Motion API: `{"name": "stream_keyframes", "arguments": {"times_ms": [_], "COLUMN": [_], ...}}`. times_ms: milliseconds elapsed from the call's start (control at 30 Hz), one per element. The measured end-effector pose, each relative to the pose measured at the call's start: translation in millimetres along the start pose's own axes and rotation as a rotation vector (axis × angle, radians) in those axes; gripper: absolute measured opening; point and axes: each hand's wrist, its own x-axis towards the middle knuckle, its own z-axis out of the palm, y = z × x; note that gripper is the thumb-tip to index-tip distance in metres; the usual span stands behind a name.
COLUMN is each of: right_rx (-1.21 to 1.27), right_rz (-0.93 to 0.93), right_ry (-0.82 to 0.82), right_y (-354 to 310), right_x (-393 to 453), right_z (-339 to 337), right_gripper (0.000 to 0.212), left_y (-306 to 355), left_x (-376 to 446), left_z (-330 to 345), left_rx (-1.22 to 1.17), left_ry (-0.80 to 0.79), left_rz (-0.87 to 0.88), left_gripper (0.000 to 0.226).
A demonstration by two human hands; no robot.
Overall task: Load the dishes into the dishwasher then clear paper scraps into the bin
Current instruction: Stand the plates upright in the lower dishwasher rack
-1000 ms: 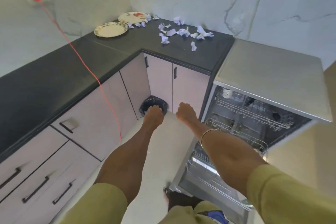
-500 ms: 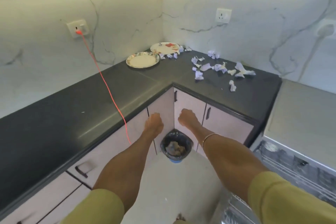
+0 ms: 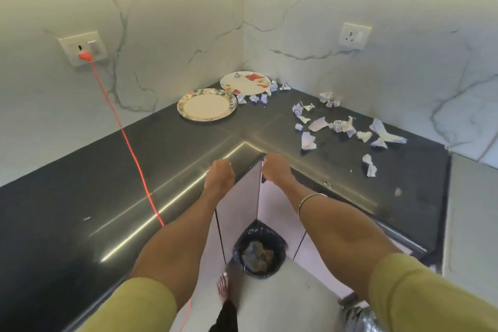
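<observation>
Plainly neither grip holds anything: the left hand (image 3: 219, 174) and right hand (image 3: 275, 170) hover loosely curled over the surface (image 3: 67, 210) edge. Better to reach first for the nearer plate (image 3: 207, 104), sliding fingers under its rim, then the far plate (image 3: 245, 83). Paper scraps (image 3: 342, 125) litter the dark corner; the bin (image 3: 259, 252) waits below on the floor.

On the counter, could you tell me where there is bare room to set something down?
The counter is bare left of the orange cable, and between the cable and the near plate. The front corner by both hands is free too. It is crowded at the back corner, around the far plate, and on the right wing among the paper scraps.
</observation>
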Motion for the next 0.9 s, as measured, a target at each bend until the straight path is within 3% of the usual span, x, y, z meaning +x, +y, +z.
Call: {"name": "stream_keyframes", "arguments": {"times_ms": [467,667,900], "right_rx": [-0.088,-0.063,-0.044], "right_rz": [0.079,0.118,0.106], "right_ry": [0.117,0.106,0.085], "right_y": [-42,-41,-36], "right_x": [223,274,335], "right_z": [-16,-3,-4], "right_gripper": [0.027,0.028,0.029], "left_y": [-30,-40,-35], "left_x": [260,317,358], "left_z": [11,28,47], "left_rx": [-0.02,-0.019,-0.025], "left_ry": [-0.113,-0.178,-0.135], "left_rz": [0.032,0.064,0.078], "left_gripper": [0.031,0.026,0.028]}}
